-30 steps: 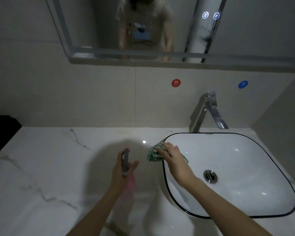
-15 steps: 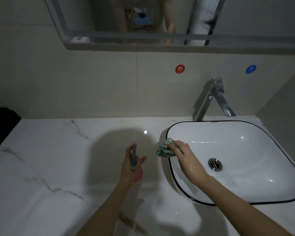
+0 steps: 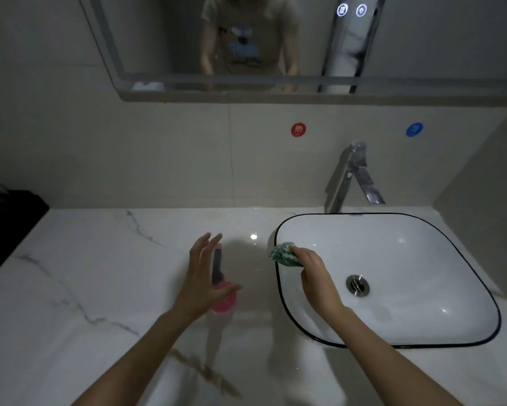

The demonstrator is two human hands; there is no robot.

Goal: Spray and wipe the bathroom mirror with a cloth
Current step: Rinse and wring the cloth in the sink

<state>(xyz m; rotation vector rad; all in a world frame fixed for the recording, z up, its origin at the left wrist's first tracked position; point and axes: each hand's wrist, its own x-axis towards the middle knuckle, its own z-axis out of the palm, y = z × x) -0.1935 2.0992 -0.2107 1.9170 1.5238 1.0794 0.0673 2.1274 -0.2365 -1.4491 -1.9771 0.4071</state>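
Observation:
A spray bottle (image 3: 220, 294) with a pink collar and dark nozzle stands on the marble counter (image 3: 99, 288). My left hand (image 3: 203, 276) is right beside it with fingers spread straight, thumb by the pink collar, not gripping. My right hand (image 3: 312, 271) pinches a bunched green-and-white cloth (image 3: 283, 253) over the left rim of the basin (image 3: 466, 268). The mirror (image 3: 164, 36) hangs on the wall above, showing a person's torso.
A chrome faucet (image 3: 351, 177) rises behind the basin, with red (image 3: 298, 129) and blue (image 3: 414, 129) stickers on the tiles. A black object (image 3: 9, 224) sits at the counter's far left. Two lit touch buttons (image 3: 351, 10) glow on the mirror.
My left hand has let go of the spray bottle and spread its fingers. My right hand has bunched up the cloth at the basin rim. The view has tilted up.

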